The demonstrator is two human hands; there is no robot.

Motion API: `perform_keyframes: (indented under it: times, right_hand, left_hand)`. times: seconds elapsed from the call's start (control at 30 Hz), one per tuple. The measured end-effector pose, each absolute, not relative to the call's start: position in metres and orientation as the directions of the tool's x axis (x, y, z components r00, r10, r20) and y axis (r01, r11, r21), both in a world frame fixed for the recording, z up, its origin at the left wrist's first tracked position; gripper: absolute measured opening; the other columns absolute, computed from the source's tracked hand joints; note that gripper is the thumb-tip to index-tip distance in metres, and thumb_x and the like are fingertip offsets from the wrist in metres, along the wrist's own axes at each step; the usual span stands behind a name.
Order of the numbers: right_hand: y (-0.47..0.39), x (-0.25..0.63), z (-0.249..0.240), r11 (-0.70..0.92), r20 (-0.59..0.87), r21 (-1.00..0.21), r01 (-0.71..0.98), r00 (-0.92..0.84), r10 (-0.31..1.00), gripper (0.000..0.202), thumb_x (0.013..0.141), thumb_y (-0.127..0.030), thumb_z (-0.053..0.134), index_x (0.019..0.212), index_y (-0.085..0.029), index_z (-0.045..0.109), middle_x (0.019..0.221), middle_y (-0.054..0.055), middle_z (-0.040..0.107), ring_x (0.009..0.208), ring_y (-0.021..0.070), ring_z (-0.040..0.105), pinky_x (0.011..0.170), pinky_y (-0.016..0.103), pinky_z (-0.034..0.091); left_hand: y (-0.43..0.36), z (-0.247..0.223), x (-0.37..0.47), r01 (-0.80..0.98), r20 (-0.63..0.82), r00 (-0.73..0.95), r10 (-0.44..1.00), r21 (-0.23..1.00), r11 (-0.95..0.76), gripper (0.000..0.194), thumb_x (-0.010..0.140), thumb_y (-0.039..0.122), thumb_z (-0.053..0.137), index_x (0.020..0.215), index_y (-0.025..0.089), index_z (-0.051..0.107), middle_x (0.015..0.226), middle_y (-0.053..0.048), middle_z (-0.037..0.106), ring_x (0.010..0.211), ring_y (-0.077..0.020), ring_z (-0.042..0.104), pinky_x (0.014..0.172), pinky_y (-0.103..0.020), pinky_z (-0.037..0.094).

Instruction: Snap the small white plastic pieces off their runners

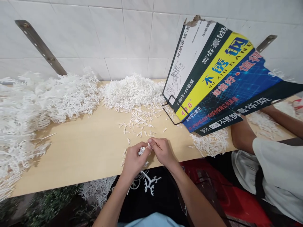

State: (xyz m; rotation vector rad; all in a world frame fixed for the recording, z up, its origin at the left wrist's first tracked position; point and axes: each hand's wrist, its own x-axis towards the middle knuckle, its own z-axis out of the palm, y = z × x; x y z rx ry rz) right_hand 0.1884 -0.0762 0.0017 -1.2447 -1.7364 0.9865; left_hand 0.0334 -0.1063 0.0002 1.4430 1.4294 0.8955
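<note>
My left hand [135, 158] is closed around a small bunch of white plastic sprigs [141, 151] near the table's front edge. Beside it my right hand [163, 151] is closed, thumb and finger pinched at the tip of a white sprig where the two hands meet. Most of the held bunch is hidden by the fingers. Just beyond my hands, loose small white sprigs [142, 121] lie scattered on the wooden tabletop [82, 148]. A branched white piece [151, 183] rests on the dark cloth over my lap.
Large heaps of white branched plastic [54, 97] cover the left side; a mound of small sprigs [134, 91] sits by the wall. A printed cardboard panel [220, 75] stands at right in a black wire holder [174, 118]. Behind it, another person's arm [243, 134] reaches over the table.
</note>
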Motion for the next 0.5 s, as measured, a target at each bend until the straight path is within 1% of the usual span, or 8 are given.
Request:
perform_keyframes:
  times: [0.1, 0.2, 0.27, 0.33, 0.37, 0.43, 0.47, 0.5]
  right_hand:
    - [-0.077, 0.189, 0.002, 0.233, 0.144, -0.903, 0.361, -0.255, 0.956, 0.054, 0.103, -0.051, 0.048, 0.061, -0.019, 0.041, 0.057, -0.003, 0.036, 0.056, 0.0107, 0.036, 0.055, 0.027, 0.025]
    - [-0.075, 0.190, -0.003, 0.226, 0.143, -0.904, 0.363, -0.240, 0.960, 0.056, 0.101, -0.053, 0.051, 0.059, -0.019, 0.040, 0.056, -0.004, 0.033, 0.056, 0.0105, 0.034, 0.055, 0.027, 0.023]
    - [-0.071, 0.189, -0.008, 0.175, 0.154, -0.927, 0.333, -0.088, 0.984, 0.058, 0.101, -0.057, 0.051, 0.057, -0.020, 0.039, 0.055, -0.004, 0.032, 0.054, 0.0107, 0.033, 0.054, 0.027, 0.024]
    - [-0.067, 0.189, -0.013, 0.100, 0.136, -0.965, 0.242, 0.134, 0.982, 0.059, 0.102, -0.060, 0.045, 0.057, -0.022, 0.037, 0.052, -0.004, 0.032, 0.050, 0.0111, 0.032, 0.052, 0.028, 0.026]
    - [-0.064, 0.188, -0.015, 0.078, 0.121, -0.976, 0.205, 0.202, 0.972, 0.059, 0.103, -0.060, 0.042, 0.057, -0.023, 0.037, 0.051, -0.004, 0.034, 0.049, 0.0116, 0.034, 0.051, 0.028, 0.028]
    - [-0.062, 0.186, -0.015, 0.083, 0.126, -0.973, 0.217, 0.192, 0.973, 0.056, 0.104, -0.057, 0.043, 0.060, -0.022, 0.045, 0.053, -0.002, 0.045, 0.052, 0.0134, 0.044, 0.054, 0.027, 0.035]
    - [-0.062, 0.186, -0.013, 0.109, 0.150, -0.960, 0.259, 0.144, 0.978, 0.050, 0.103, -0.054, 0.048, 0.066, -0.021, 0.054, 0.059, 0.000, 0.055, 0.058, 0.0150, 0.053, 0.058, 0.027, 0.040]
    - [-0.062, 0.185, -0.011, 0.142, 0.178, -0.943, 0.301, 0.098, 0.979, 0.041, 0.102, -0.051, 0.052, 0.079, -0.019, 0.063, 0.072, 0.003, 0.066, 0.067, 0.0168, 0.061, 0.065, 0.027, 0.045]
  left_hand:
    - [-0.105, -0.001, 0.033, 0.338, -0.073, 0.062, 0.995, 0.940, 0.048, 0.040, 0.097, 0.054, 0.055, 0.086, 0.018, 0.071, 0.062, 0.004, 0.051, 0.058, -0.0118, 0.040, 0.060, -0.025, 0.031]
    - [-0.105, -0.003, 0.030, 0.339, -0.069, 0.120, 0.990, 0.941, 0.025, 0.042, 0.099, 0.054, 0.053, 0.081, 0.019, 0.067, 0.058, 0.005, 0.043, 0.055, -0.0108, 0.036, 0.056, -0.025, 0.028]
    - [-0.107, -0.005, 0.028, 0.350, -0.069, 0.169, 0.983, 0.937, 0.005, 0.042, 0.099, 0.052, 0.052, 0.076, 0.018, 0.064, 0.056, 0.006, 0.038, 0.053, -0.0103, 0.033, 0.054, -0.025, 0.025]
    - [-0.110, -0.006, 0.026, 0.364, -0.065, 0.211, 0.975, 0.931, -0.016, 0.042, 0.099, 0.049, 0.053, 0.071, 0.018, 0.062, 0.054, 0.005, 0.037, 0.051, -0.0099, 0.033, 0.053, -0.025, 0.024]
    - [-0.111, -0.007, 0.026, 0.369, -0.067, 0.213, 0.975, 0.929, -0.016, 0.042, 0.098, 0.049, 0.054, 0.070, 0.018, 0.062, 0.053, 0.005, 0.037, 0.051, -0.0098, 0.032, 0.053, -0.025, 0.024]
    - [-0.112, -0.008, 0.025, 0.351, -0.083, 0.166, 0.983, 0.936, 0.020, 0.042, 0.098, 0.050, 0.055, 0.073, 0.018, 0.064, 0.054, 0.005, 0.039, 0.051, -0.0103, 0.034, 0.054, -0.025, 0.026]
    - [-0.112, -0.008, 0.026, 0.324, -0.093, 0.122, 0.988, 0.945, 0.049, 0.042, 0.098, 0.052, 0.055, 0.075, 0.018, 0.065, 0.055, 0.005, 0.042, 0.053, -0.0109, 0.037, 0.055, -0.024, 0.028]
    - [-0.111, -0.008, 0.026, 0.291, -0.102, 0.074, 0.992, 0.954, 0.076, 0.042, 0.098, 0.054, 0.055, 0.078, 0.018, 0.066, 0.057, 0.004, 0.045, 0.055, -0.0115, 0.039, 0.056, -0.024, 0.030]
